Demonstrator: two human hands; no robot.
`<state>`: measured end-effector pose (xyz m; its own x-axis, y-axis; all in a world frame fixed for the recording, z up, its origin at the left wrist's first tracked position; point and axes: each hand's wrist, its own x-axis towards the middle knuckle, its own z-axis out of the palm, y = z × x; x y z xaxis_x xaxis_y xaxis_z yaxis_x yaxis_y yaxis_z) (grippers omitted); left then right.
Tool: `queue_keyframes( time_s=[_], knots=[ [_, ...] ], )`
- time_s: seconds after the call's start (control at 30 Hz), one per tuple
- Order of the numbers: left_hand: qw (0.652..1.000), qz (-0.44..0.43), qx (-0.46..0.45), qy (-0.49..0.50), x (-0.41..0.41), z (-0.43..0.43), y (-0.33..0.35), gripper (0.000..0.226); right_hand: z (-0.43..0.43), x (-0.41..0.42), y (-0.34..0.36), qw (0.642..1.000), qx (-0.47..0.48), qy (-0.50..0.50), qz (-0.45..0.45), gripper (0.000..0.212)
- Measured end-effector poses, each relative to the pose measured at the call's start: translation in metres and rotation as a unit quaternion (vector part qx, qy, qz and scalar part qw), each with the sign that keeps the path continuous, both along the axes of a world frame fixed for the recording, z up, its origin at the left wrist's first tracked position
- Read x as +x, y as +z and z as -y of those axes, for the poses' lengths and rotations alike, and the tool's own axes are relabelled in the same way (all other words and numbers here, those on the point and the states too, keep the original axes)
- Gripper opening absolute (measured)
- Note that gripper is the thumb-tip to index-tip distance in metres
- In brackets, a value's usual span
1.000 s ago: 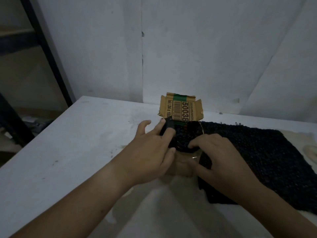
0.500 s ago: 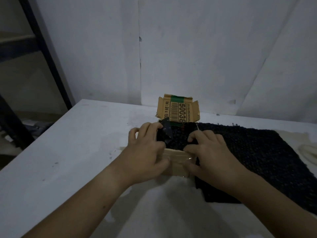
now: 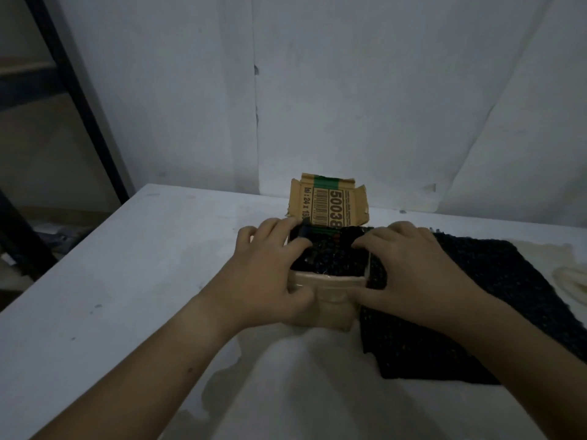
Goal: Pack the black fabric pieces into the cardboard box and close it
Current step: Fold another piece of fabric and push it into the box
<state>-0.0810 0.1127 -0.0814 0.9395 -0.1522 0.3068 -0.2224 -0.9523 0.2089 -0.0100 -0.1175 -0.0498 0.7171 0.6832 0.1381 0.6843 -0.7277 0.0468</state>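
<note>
Both hands have drawn in tighter around the small brown cardboard box (image 3: 324, 300) since a second ago, the thumbs now pressed against its near wall. Fingers of the left hand (image 3: 270, 271) curl over the left rim and the right hand (image 3: 409, 268) reaches over the right rim, both pressing down on the bundled black fabric pieces (image 3: 330, 258) that fill the box to its top. Its printed lid flap (image 3: 328, 203) stands upright behind, open. A larger black knitted cloth (image 3: 495, 300) lies flat on the white table (image 3: 127, 281), touching the box's right side and passing under the right wrist. Overfilled fabric could spring back and keep the lid from seating, or an edge could get trapped under the flap.
</note>
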Motion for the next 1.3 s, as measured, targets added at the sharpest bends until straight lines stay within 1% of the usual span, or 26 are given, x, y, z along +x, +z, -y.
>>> queue_keyframes(
  time_s=[0.1, 0.2, 0.27, 0.33, 0.43, 0.5, 0.53, 0.57, 0.6, 0.67, 0.7, 0.77, 0.87, 0.93, 1.0, 1.03, 1.1, 1.17, 1.3],
  knots=[
    [0.999, 0.012, -0.014, 0.035, 0.004, -0.005, -0.002, 0.064, -0.004, 0.006, -0.003, 0.996, -0.089, 0.002, 0.018, 0.076],
    [0.999, 0.003, -0.007, 0.035, 0.003, -0.007, -0.006, 0.068, -0.009, 0.012, -0.008, 0.994, -0.101, 0.021, 0.029, 0.073],
    [0.999, 0.005, -0.005, 0.037, 0.005, -0.005, -0.005, 0.067, -0.014, 0.016, -0.012, 0.993, -0.115, 0.032, 0.024, 0.078],
    [0.999, 0.006, -0.01, 0.041, 0.007, -0.002, -0.003, 0.063, -0.018, 0.022, -0.013, 0.991, -0.132, 0.033, -0.005, 0.084],
    [0.999, 0.007, -0.003, 0.042, 0.014, -0.003, 0.001, 0.048, -0.019, 0.032, -0.005, 0.988, -0.109, 0.015, -0.106, 0.085],
    [0.999, 0.01, 0.015, 0.045, 0.021, -0.004, 0.006, 0.032, -0.017, 0.033, 0.002, 0.987, -0.05, 0.004, -0.15, 0.081],
    [0.999, 0.008, 0.013, 0.05, 0.024, -0.005, 0.009, 0.031, -0.016, 0.033, 0.003, 0.989, 0.0, 0.002, -0.149, 0.075],
    [0.998, -0.004, 0.006, 0.06, 0.028, -0.006, 0.012, 0.037, -0.015, 0.033, 0.004, 0.99, 0.046, 0.003, -0.132, 0.067],
    [0.997, -0.026, 0.003, 0.071, 0.032, -0.007, 0.017, 0.044, -0.015, 0.034, 0.005, 0.992, 0.068, 0.005, -0.108, 0.058],
    [0.993, -0.077, 0.025, 0.084, 0.039, -0.006, 0.026, 0.05, -0.016, 0.038, 0.009, 0.997, 0.035, 0.009, -0.075, 0.048],
    [0.99, -0.104, 0.045, 0.086, 0.043, -0.005, 0.031, 0.05, -0.017, 0.041, 0.01, 0.997, 0.005, 0.007, -0.079, 0.05],
    [0.977, -0.164, 0.097, 0.095, 0.052, -0.002, 0.039, 0.05, -0.021, 0.044, 0.013, 0.992, -0.033, -0.014, -0.119, 0.06],
    [0.94, -0.274, 0.172, 0.109, 0.069, 0.008, 0.047, 0.051, -0.032, 0.049, 0.018, 0.98, -0.065, -0.033, -0.183, 0.074],
    [0.913, -0.348, 0.192, 0.097, 0.081, 0.015, 0.055, 0.045, -0.039, 0.051, 0.02, 0.972, -0.077, -0.041, -0.216, 0.082],
    [0.892, -0.402, 0.19, 0.084, 0.093, 0.018, 0.061, 0.043, -0.045, 0.054, 0.021, 0.967, -0.098, -0.039, -0.233, 0.089],
    [0.885, -0.422, 0.18, 0.084, 0.098, 0.018, 0.064, 0.046, -0.048, 0.055, 0.021, 0.965, -0.108, -0.036, -0.236, 0.091],
    [0.874, -0.458, 0.133, 0.095, 0.104, 0.016, 0.065, 0.051, -0.053, 0.058, 0.021, 0.961, -0.127, -0.034, -0.242, 0.095],
    [0.866, -0.479, 0.11, 0.093, 0.107, 0.013, 0.062, 0.049, -0.058, 0.061, 0.019, 0.957, -0.15, -0.029, -0.247, 0.097],
    [0.874, -0.457, 0.138, 0.089, 0.111, 0.013, 0.054, 0.051, -0.071, 0.063, 0.013, 0.945, -0.205, -0.038, -0.251, 0.101]
  ],
)
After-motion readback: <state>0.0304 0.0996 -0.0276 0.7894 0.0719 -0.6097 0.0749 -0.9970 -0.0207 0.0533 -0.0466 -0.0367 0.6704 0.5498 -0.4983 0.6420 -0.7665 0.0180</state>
